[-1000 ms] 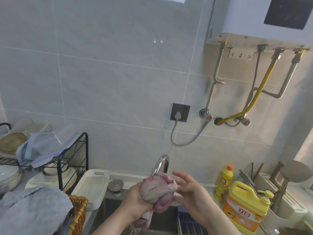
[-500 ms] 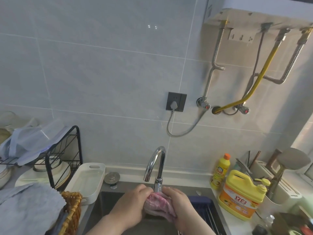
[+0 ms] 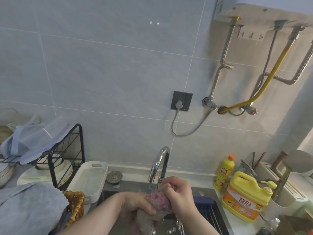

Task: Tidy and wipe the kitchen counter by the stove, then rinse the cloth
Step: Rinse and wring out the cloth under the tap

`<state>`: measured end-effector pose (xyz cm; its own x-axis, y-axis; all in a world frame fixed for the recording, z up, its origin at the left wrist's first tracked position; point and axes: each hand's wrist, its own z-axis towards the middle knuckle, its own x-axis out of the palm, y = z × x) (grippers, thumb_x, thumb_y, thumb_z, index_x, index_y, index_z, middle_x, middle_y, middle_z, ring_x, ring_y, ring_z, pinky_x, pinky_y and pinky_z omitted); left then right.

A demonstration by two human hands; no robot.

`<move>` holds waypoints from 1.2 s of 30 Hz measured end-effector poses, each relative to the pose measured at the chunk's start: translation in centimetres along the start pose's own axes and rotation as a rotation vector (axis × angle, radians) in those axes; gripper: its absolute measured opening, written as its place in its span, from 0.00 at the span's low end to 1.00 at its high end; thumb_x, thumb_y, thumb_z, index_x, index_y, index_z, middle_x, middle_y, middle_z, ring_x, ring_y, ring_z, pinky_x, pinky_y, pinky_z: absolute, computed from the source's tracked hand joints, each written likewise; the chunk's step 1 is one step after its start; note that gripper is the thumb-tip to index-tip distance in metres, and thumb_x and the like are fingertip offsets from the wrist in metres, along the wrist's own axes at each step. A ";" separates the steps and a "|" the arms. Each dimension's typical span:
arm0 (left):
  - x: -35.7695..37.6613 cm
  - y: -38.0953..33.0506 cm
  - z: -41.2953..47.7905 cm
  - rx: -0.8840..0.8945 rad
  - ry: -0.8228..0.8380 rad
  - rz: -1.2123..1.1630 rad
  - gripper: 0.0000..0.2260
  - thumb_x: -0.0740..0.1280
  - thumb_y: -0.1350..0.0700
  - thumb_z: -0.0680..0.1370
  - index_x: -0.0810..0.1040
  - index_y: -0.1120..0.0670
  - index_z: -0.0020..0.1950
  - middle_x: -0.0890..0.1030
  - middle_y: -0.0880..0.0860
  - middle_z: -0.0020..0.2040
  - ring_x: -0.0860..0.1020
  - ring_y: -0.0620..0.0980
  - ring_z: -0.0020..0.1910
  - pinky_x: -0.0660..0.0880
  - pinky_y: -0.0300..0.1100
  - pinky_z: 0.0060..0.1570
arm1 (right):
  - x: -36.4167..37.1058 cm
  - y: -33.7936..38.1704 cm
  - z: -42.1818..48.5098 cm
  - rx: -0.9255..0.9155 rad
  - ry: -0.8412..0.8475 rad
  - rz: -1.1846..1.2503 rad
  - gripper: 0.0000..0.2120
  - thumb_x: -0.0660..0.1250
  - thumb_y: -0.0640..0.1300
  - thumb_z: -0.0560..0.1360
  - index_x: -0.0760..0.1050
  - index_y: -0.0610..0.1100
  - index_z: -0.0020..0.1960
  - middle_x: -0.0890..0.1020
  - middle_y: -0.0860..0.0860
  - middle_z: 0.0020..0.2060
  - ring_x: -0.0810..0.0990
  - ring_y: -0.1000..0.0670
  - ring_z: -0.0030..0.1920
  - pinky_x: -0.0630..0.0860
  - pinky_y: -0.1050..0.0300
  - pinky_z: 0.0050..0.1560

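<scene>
A second before, the left grip [image 3: 135, 206] alone had held the pink cloth [image 3: 158, 200] bunched up high in front of the tap [image 3: 160, 161], with the right one spread open beside it. Half a second before, both had come down and closed round it under the spout. Now the cloth was stretched slantwise between them over the sink [image 3: 207, 190]. The left grip clenched its lower end, where a pale tail hung down and dripped. The right grip [image 3: 179, 195] was curled round its upper end, just under the tap's mouth. Whether water was running I could not tell. I judged this to be twisting and wringing, so the work had reached its last part, the rinse, and the wiping looked to be done.

For room, the left forearm passed close beside the wicker basket [image 3: 74, 206] with the grey towel [image 3: 28, 209] heaped over it, and the white tray [image 3: 89, 180] stood just behind on the worktop edge. An elbow swung outward there could catch either of them. The tap's curve stood right over the right knuckles, so lifting the cloth straight up would likely meet it. To the right a blue rack [image 3: 206, 206] lay across the sink near the right wrist, and the yellow soap jug [image 3: 245, 197] stood on the worktop past the rim. The freest room seemed to be downward, into the basin between the two forearms.
</scene>
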<state>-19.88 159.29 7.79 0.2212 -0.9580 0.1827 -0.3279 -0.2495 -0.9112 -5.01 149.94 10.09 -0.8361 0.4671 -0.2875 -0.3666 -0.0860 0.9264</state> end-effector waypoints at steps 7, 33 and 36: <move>-1.0 0.4 -0.2 -0.055 0.243 -0.150 0.24 0.75 0.58 0.66 0.77 0.58 0.62 0.82 0.52 0.54 0.80 0.47 0.53 0.72 0.40 0.58 | -0.6 0.0 0.0 -0.353 0.153 -0.268 0.12 0.60 0.43 0.62 0.81 0.47 0.41 0.82 0.56 0.37 0.79 0.57 0.40 0.77 0.60 0.42; 1.0 0.1 -0.8 0.112 -0.539 0.795 0.10 0.71 0.52 0.63 0.80 0.50 0.44 0.83 0.45 0.39 0.81 0.44 0.39 0.80 0.43 0.42 | -2.7 -1.1 0.0 0.829 0.197 0.258 0.28 0.57 0.64 0.77 0.79 0.40 0.53 0.83 0.39 0.44 0.83 0.40 0.41 0.80 0.46 0.43; 1.8 0.3 -1.0 0.149 -0.733 1.198 0.08 0.67 0.48 0.67 0.72 0.47 0.43 0.80 0.46 0.44 0.78 0.48 0.47 0.73 0.40 0.41 | -2.6 -0.7 -0.1 1.103 0.394 0.389 0.38 0.58 0.71 0.70 0.81 0.37 0.55 0.84 0.39 0.44 0.82 0.40 0.39 0.78 0.46 0.47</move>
<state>-20.47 157.36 8.24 0.3178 -0.2744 -0.9076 -0.5663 0.7127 -0.4138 -2.67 148.69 10.12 -0.9485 0.2634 0.1762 0.3147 0.7176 0.6213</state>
